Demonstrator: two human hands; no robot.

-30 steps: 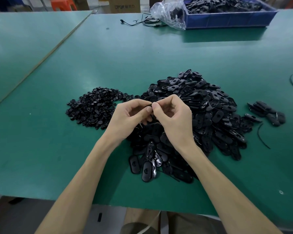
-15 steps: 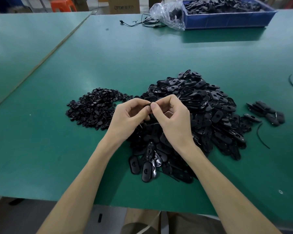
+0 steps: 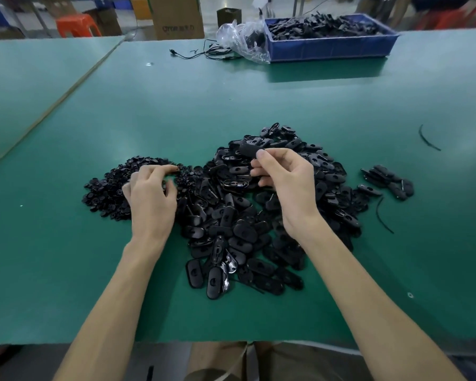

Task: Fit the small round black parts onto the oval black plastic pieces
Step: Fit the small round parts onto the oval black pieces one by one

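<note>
Green table (image 3: pixel 176 111), head view. Far left of the work area: pile of small round black parts (image 3: pixel 107 188), lying flat on the mat. Left hand (image 3: pixel 151 196) over that pile's right edge, fingers curled down, index and thumb tips pinched at the parts near the pile's top right; whether one is actually gripped, cannot tell. Centre: large heap of oval black plastic pieces (image 3: pixel 231 232), touching the round-part pile on its left side, spilling toward the near table edge. Right hand (image 3: pixel 283 177) raised above the heap's upper middle, thumb and fingertips closed on one oval piece (image 3: pixel 248 150), dark and blurred, held off the heap. Right of the heap, apart from it: small cluster of oval pieces (image 3: pixel 388 181). Thin black strips (image 3: pixel 384 218) lying beside that cluster. Far edge: black cable (image 3: pixel 204 53), clear plastic bag (image 3: pixel 242 39), blue bin (image 3: pixel 333 48) full of black parts.
</note>
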